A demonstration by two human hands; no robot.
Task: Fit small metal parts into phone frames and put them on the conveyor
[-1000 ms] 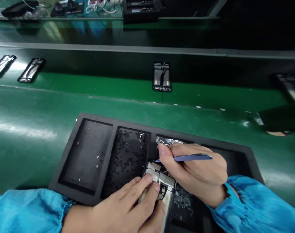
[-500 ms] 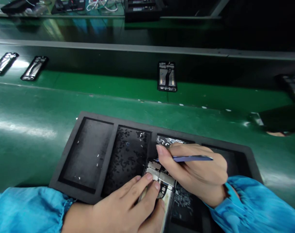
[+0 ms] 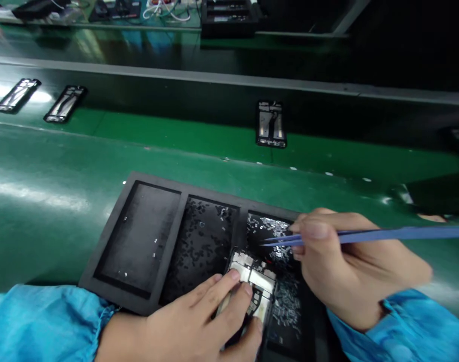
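Note:
My left hand (image 3: pixel 202 319) holds an opened phone (image 3: pixel 257 279), its fingers pressed over the bare inside. The phone's lower part is hidden under the hand. In my right hand (image 3: pixel 350 266) is a pair of blue tweezers (image 3: pixel 368 235), pinched between thumb and fingers. The tweezer tips, slightly apart, are just above the phone's top edge, over a compartment of the black tray (image 3: pixel 244 201). Many tiny shiny pieces (image 3: pixel 269 226) lie scattered in that compartment. I cannot make out anything between the tips.
Dark small pieces (image 3: pixel 193 234) lie in the tray's second compartment, a few light bits in the left one. On the green strip beyond lie several opened phones, one straight ahead (image 3: pixel 271 124) and two at left (image 3: pixel 65 104). Cables and a black rack (image 3: pixel 229 20) stand farther back.
My right hand has pulled back to the right with the tweezers, lifting their tips off the phone's top end. My left hand stays on the phone. The view has shifted slightly.

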